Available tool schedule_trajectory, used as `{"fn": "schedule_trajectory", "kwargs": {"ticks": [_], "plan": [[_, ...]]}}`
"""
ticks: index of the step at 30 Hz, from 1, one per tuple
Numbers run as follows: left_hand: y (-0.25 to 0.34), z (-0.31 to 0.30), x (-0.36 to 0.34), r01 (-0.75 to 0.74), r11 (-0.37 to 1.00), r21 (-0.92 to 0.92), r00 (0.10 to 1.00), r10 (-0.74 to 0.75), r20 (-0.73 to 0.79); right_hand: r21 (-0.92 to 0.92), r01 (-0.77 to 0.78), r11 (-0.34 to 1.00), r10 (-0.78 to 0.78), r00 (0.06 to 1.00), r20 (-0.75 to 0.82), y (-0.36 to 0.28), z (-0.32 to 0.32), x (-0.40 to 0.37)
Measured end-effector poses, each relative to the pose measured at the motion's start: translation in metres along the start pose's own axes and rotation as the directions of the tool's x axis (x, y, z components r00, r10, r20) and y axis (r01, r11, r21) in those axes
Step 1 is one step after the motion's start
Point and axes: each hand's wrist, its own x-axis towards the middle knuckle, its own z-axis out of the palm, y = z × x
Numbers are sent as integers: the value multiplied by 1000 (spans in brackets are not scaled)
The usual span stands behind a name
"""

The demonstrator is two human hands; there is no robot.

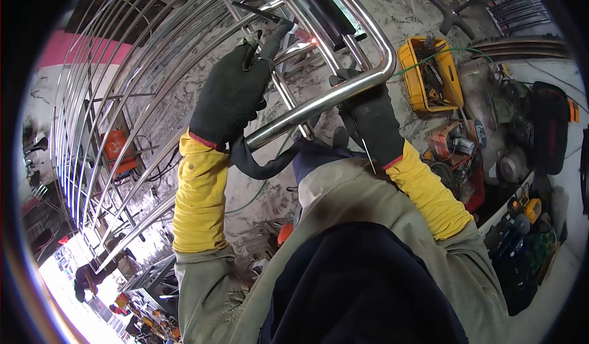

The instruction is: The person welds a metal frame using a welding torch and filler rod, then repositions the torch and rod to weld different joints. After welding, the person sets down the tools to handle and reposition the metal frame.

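Observation:
My left hand (230, 92), in a black glove, is closed around a welding torch (279, 37) beside a stainless steel tube frame (325, 98). A small orange glow shows on the metal just right of the torch tip. From the torch a black cable sleeve (264, 169) loops below my wrist. My right hand (371, 120), also gloved in black, is closed under the bent corner of the frame. A thin metal rod (367, 147) sticks out of it towards me. The frame's tube partly hides the right fingers.
Long curved metal bars (116, 98) fill the left side. A yellow crate (429, 77) of tools stands on the floor at right, with a green hose (457, 50) running over it. An orange machine (118, 150) sits behind the bars. Clutter and power tools line the right wall.

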Motion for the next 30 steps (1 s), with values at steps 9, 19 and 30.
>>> {"fn": "schedule_trajectory", "kwargs": {"ticks": [9, 19, 30], "plan": [[2, 0, 1, 14, 1000, 12, 1000, -14, 5, 1, 1, 1000, -1, 1000, -2, 0, -1, 1], [7, 2, -3, 0, 1000, 7, 1000, 1, -32, 73, 31, 997, -26, 997, -75, 1, 1, -1], [7, -2, -4, 23, 1000, -14, 999, -23, -27, 61, 14, 998, -10, 998, -69, 0, 4, 0]]}}
